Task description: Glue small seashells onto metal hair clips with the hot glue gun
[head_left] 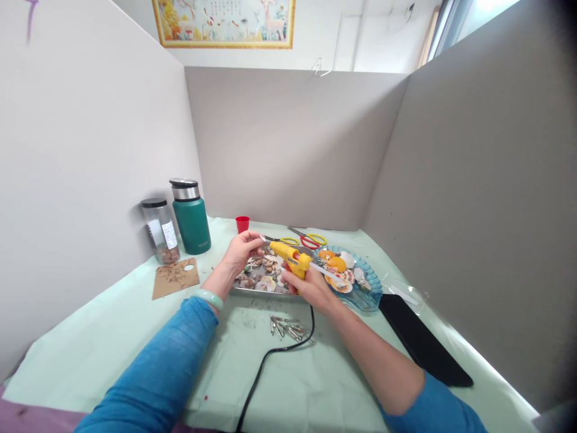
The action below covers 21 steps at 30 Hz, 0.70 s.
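Note:
A yellow hot glue gun (295,257) is gripped in my right hand (313,288), its nozzle pointing left and a clear glue stick poking out of its back. My left hand (238,254) pinches a small pale piece, too small to name, just in front of the nozzle. Both hands are above a metal tray (238,291) of assorted small shells (267,282). Right of the tray, a blue scalloped plate (372,287) holds orange, white and striped shells (347,276). Several metal clips (288,329) lie in a pile on the near side of the tray.
A black cord (265,358) runs from the gun toward the front edge. Scissors (311,239) and a red cup (242,224) are behind the tray. On the left stand a green bottle (193,222), a jar (161,231) and brown card (175,278). A black slab (424,340) lies right.

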### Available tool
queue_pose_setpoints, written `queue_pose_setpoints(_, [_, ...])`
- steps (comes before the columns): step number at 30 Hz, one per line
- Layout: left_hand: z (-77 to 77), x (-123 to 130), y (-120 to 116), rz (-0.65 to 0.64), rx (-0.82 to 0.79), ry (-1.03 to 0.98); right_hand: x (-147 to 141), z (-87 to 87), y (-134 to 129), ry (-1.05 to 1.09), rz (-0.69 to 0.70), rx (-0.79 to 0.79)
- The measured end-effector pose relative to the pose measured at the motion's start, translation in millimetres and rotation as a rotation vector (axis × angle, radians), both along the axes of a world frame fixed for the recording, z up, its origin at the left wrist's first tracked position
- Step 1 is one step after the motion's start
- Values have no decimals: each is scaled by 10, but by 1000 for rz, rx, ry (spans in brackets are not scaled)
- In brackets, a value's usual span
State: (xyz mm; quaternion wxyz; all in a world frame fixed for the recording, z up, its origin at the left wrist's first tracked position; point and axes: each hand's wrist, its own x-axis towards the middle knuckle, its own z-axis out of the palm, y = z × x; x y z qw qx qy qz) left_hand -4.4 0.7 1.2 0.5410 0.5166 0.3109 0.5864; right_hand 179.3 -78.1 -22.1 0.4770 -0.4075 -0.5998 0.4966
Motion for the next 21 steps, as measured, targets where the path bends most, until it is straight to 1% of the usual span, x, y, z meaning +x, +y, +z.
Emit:
queue_pose_setpoints(5, [-27,8,15,-17,6,46,-3,4,-6,-6,-1,3])
queue_pose_setpoints(14, [10,-2,-8,-1,9,-27,2,-25,17,-8,2,9])
queue_pose_setpoints(21, [22,1,-29,-10,9,-16,5,-34,24,-8,0,16])
